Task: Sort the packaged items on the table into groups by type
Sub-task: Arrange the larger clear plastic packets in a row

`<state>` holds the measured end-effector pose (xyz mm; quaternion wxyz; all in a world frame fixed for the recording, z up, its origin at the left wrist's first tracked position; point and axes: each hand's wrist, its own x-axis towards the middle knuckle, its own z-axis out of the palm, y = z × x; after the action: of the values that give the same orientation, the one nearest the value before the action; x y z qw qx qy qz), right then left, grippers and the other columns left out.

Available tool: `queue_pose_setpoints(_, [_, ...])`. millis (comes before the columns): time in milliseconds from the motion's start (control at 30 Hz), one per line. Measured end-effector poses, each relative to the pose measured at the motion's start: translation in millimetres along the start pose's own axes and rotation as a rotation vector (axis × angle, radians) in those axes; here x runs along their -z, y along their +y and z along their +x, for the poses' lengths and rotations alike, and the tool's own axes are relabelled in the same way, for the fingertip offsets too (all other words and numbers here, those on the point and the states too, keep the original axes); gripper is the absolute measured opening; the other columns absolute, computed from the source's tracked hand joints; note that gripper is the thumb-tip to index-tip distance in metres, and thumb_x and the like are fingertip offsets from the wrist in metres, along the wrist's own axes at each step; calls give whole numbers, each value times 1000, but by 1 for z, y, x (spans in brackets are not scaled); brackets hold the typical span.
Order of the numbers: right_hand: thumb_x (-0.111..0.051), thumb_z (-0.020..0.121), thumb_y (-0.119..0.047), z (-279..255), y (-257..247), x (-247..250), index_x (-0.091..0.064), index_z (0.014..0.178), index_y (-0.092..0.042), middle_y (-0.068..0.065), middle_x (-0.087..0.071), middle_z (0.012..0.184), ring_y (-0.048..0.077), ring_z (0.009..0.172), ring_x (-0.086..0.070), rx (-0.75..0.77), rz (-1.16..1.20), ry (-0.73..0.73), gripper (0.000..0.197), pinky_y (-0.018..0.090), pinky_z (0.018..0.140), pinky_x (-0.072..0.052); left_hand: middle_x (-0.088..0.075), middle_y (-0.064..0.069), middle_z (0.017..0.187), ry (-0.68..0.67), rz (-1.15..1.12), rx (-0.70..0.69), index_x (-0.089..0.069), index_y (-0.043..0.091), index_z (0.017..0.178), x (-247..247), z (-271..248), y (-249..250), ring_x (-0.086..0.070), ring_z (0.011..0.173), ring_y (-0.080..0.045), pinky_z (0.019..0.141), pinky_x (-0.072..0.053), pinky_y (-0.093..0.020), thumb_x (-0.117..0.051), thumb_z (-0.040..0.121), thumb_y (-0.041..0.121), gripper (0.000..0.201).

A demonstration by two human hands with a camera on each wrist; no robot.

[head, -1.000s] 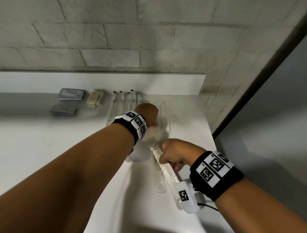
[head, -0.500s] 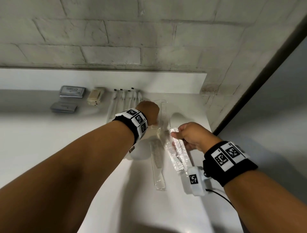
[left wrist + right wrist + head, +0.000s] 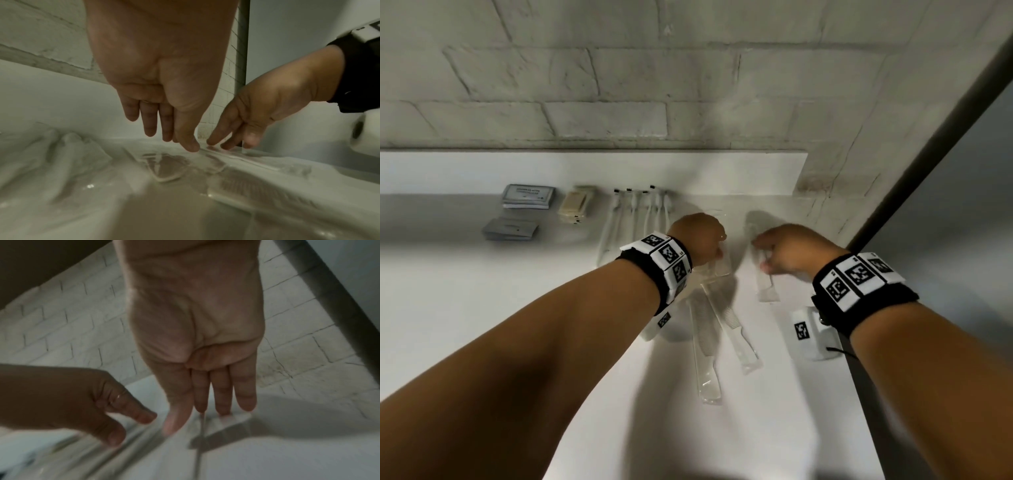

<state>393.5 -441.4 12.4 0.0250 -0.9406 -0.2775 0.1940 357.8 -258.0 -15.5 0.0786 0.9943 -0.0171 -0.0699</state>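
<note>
White table (image 3: 482,308): both hands touching wrapped combs (image 3: 736,329)

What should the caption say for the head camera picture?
Both hands, left hand and right hand, touch wrapped combs.

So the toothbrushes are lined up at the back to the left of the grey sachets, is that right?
Not quite. In the head view the toothbrushes lie at the back to the right of the grey sachets, with the beige packets between them.
</note>
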Motion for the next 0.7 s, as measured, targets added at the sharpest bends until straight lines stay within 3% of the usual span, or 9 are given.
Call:
queue_pose_setpoints(100, [-72,81,-24,0,2,-10,-41,143,-29,-6,-37,153,21,137,-40,23,21,-33,70,33,112,-33,-67,-2,112,-62,23,17,-70,16,101,-4,6,5,-59,109,-24,88,-47,-31,-65,83,38,29])
queue_pose_setpoints(200, [-68,85,-24,8,-1,-10,-38,145,-31,-4,-36,153,25,136,-40,70,-15,-28,68,35,111,-33,-71,0,98,-89,36,36,-73,19,90,-4,11,5,-63,98,-22,87,-51,-34,-69,79,43,26])
queue_pose_setpoints(333, [-65,88,-27,17,-6,-12,-32,148,-26,7,-44,147,30,131,-45,85,-27,-27,68,36,107,-37,-70,-3,92,-99,96,34,-73,19,90,-5,15,8,-64,87,-24,76,-52,-33,-67,80,44,28])
queue_pose_setpoints(467, [-64,88,-29,26,-7,-14,-27,150,-28,2,-40,150,28,132,-44,81,-39,-28,72,37,106,-38,-70,-3,93,-102,130,24,-72,19,90,-8,13,8,-64,88,-23,68,-45,-29,-65,83,39,23])
queue_pose_setpoints(600, [-62,90,-25,29,-12,-17,-27,149,-23,6,-50,140,29,122,-51,66,-25,-28,69,34,98,-42,-69,-4,99,-123,126,34,-72,15,99,-6,14,12,-64,94,-24,68,-42,-29,-64,85,36,26])
queue_pose_setpoints(700, [-64,89,-24,24,-16,-17,-34,145,-18,9,-52,138,30,119,-55,51,89,4,64,37,99,-45,-69,-4,102,-121,117,45,-72,16,102,-6,13,13,-64,96,-24,69,-44,-29,-64,85,35,26])
